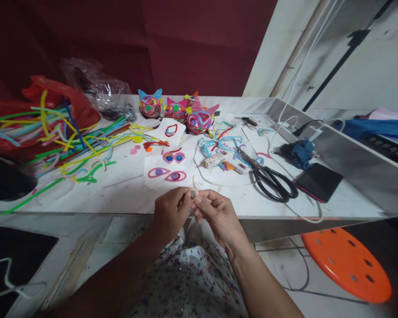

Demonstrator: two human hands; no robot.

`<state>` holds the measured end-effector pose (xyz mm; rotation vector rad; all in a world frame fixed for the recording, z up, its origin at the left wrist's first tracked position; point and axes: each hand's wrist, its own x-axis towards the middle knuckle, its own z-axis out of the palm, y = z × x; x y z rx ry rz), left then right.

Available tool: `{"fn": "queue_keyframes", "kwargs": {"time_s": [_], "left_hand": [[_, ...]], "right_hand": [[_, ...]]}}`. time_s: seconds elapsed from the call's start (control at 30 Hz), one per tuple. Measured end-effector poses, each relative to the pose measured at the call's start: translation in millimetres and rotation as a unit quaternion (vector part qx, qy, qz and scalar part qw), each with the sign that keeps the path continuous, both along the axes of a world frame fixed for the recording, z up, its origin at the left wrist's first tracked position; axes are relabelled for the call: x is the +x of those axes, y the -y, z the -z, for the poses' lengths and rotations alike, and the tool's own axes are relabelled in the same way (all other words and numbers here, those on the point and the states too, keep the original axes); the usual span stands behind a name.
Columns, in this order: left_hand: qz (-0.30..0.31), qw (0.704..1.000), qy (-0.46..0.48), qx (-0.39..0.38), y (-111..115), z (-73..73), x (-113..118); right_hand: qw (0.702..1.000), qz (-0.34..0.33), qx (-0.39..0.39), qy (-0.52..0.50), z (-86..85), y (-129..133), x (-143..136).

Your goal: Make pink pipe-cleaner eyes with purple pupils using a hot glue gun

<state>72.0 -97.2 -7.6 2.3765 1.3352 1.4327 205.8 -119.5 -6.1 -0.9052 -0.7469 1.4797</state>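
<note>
At the table's front edge, my left hand (172,210) and my right hand (219,214) meet, fingers closed on a small pale pipe cleaner piece (194,180) whose end sticks up between them. A small greyish spot shows between the fingertips. Just beyond lie pink-rimmed eye shapes (175,176) and a pair of blue-centred eyes (173,157) on white paper. Right of these rests a glue gun (214,160), with black-handled scissors (275,183) farther right.
Colourful pipe cleaners (56,132) spill from a red bag (46,92) at left. Several decorated balls (199,120) stand at the back. A black box (320,181) and white cables lie right. An orange stool (348,265) stands below the table.
</note>
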Motion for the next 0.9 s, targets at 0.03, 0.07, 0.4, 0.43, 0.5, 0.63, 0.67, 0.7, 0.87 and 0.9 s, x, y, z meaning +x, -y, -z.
{"fn": "queue_keyframes", "kwargs": {"time_s": [0.03, 0.07, 0.4, 0.43, 0.5, 0.63, 0.67, 0.7, 0.87, 0.9], "left_hand": [[0.001, 1.000, 0.003, -0.001, -0.1, 0.3, 0.4], [0.001, 1.000, 0.006, -0.004, -0.3, 0.6, 0.9], [-0.009, 0.999, 0.033, -0.019, -3.0, 2.9, 0.4], [-0.010, 0.999, 0.033, -0.024, -3.2, 3.4, 0.2], [-0.016, 0.999, 0.036, -0.034, -3.8, 4.1, 0.2], [-0.023, 0.996, 0.059, -0.059, -6.1, 3.4, -0.1], [-0.016, 0.995, 0.068, -0.073, -6.9, 2.8, -0.7], [-0.006, 0.992, 0.080, -0.095, -7.6, 2.2, -1.7], [0.050, 0.962, 0.146, -0.223, -6.8, -0.1, -7.1], [0.059, 0.957, 0.158, -0.238, -5.7, -0.6, -7.5]], "right_hand": [[1.000, 0.000, 0.000, 0.003, 0.4, 0.1, 0.2], [1.000, 0.005, -0.001, 0.000, 0.7, 0.1, 0.1], [1.000, 0.008, -0.014, -0.005, 0.2, -5.0, -4.6], [1.000, 0.007, -0.012, -0.001, 0.3, -5.5, -4.9], [1.000, 0.013, -0.008, -0.003, 0.7, -6.2, -6.3], [0.999, 0.035, 0.000, -0.017, 0.5, -7.0, -10.2], [0.999, 0.034, -0.001, -0.017, 0.3, -7.3, -10.7], [0.999, 0.031, -0.001, -0.013, 0.0, -7.6, -10.9], [0.999, 0.046, 0.004, 0.001, -0.2, -9.9, -10.5], [0.999, 0.049, 0.008, 0.000, 0.1, -10.2, -10.7]]}}
